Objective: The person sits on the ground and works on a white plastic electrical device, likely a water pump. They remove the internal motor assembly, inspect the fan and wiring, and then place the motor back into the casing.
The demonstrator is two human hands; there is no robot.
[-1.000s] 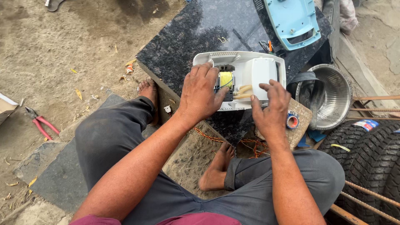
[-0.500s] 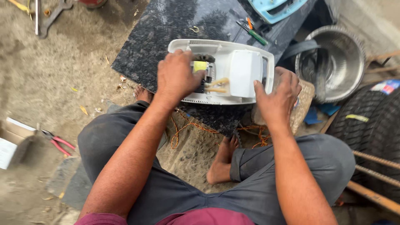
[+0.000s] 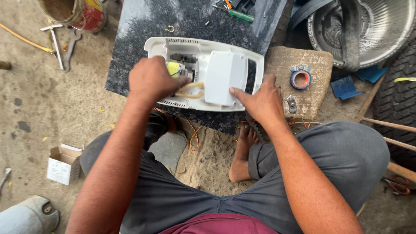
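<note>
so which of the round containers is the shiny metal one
The big steel basin at top right, beside the tyre. The other round one, the rusty tin at top left, is dull, with red sides.

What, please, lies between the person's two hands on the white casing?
In the head view, a white rectangular cover and looped yellowish wires lie between the left hand and right hand on the white casing.
</note>
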